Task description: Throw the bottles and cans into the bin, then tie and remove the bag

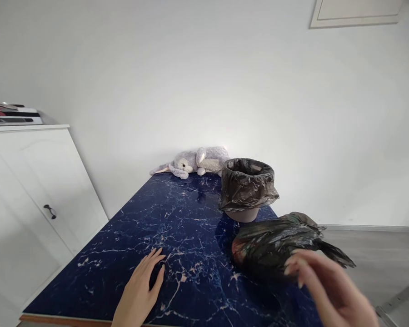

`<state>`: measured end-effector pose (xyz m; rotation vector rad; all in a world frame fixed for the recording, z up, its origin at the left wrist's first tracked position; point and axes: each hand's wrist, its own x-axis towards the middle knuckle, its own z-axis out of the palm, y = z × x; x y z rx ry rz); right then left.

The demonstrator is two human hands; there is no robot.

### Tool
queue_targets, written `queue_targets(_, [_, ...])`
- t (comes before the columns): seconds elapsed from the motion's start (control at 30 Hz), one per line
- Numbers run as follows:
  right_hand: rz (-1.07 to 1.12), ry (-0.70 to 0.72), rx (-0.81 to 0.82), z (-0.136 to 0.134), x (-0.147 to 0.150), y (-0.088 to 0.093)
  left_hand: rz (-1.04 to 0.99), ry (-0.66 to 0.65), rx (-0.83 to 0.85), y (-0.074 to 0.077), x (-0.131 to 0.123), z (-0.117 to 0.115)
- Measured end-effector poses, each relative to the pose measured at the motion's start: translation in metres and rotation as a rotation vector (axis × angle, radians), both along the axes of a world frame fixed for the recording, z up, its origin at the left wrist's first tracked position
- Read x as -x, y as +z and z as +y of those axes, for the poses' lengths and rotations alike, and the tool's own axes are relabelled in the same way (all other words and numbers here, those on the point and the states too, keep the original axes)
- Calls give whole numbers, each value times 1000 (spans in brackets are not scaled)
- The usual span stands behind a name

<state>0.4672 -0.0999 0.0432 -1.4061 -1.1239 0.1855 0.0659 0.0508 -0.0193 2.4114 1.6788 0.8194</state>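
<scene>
My left hand lies palm down on the blue marbled tabletop, fingers stretched and holding nothing. At the table's right side sits a filled black garbage bag, its contents faintly showing red and green through the thin plastic. In front of it is my right hand, slightly blurred, with loosely bent fingers and the thumb apart from them. The fingertips overlap the bag in view; whether they touch it is unclear. Behind the bag stands a small trash bin, lined with a black garbage bag folded over its rim.
A plush rabbit lies on its side at the table's far end, against the white wall. To the left stands a white cabinet with items on top. Grey floor and a metal leg show at right.
</scene>
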Motion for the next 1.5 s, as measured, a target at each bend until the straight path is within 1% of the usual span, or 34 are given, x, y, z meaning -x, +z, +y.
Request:
queue_targets(0.07, [-49,-292,10,-1,-29,12,-6,2,7,0,0,0])
queue_targets(0.1, [-84,-406,57,0,-43,15,-9,1,11,1,0,0])
queue_targets(0.13, [-115,-479,119,3,-57,15,-10,1,16,1,0,0])
queue_targets(0.17, [-123,-514,181,6,-70,13,-11,1,22,1,0,0])
queue_targets(0.2, [-99,-515,231,11,-82,9,-11,2,27,1,0,0])
queue_targets(0.27, [27,-411,256,20,-98,-3,-10,1,34,1,0,0])
queue_targets(0.33, [107,-285,260,27,-100,-15,-10,1,29,0,0,1])
queue_targets(0.37, [107,-242,272,30,-95,-19,-11,-1,26,-1,0,1])
queue_targets(0.43, [61,-182,320,34,-73,-21,-13,-5,23,-2,0,2])
queue_targets(0.47, [40,-149,332,34,-59,-18,-15,-4,23,-2,0,2])
queue_targets(0.53, [35,3,330,33,-27,-8,-15,4,28,-1,0,2])
queue_targets(0.6, [72,236,384,31,0,5,-14,12,26,0,-1,1])
queue_targets(0.67, [108,431,419,28,17,17,-23,16,24,1,-2,1])
queue_targets(0.7, [106,486,432,26,21,21,-38,20,29,1,-2,0])
queue_targets(0.73, [91,511,443,25,23,23,-65,24,42,2,-2,0])
queue_targets(0.83, [23,495,471,20,22,20,-233,56,71,7,-1,-1])
queue_targets(0.9, [-21,484,467,20,22,15,-382,105,19,16,-2,-4])
queue_targets(0.93, [-51,473,445,22,23,12,-439,139,-22,23,-4,-6])
queue_targets(1.0, [-121,441,361,30,29,9,-487,174,-108,43,-15,-12])
queue_targets(1.03, [-159,423,308,37,33,9,-477,155,-138,56,-24,-15])
queue_targets(1.07, [-198,410,259,45,38,8,-452,98,-174,69,-35,-19])
queue_targets(1.17, [-328,427,198,72,52,8,-296,-224,-211,107,-77,-27])
queue_targets(1.23, [-405,446,209,84,59,8,-127,-361,-171,123,-104,-26])
queue_targets(1.3, [-452,473,227,88,63,9,0,-428,-149,131,-121,-20])
queue_targets(1.37, [-467,522,253,83,64,13,85,-487,-136,134,-128,-10])
queue_targets(1.43, [-451,572,296,75,61,18,153,-555,-110,134,-126,2])
queue_targets(1.5, [-399,602,342,66,58,25,198,-577,-98,135,-119,13])
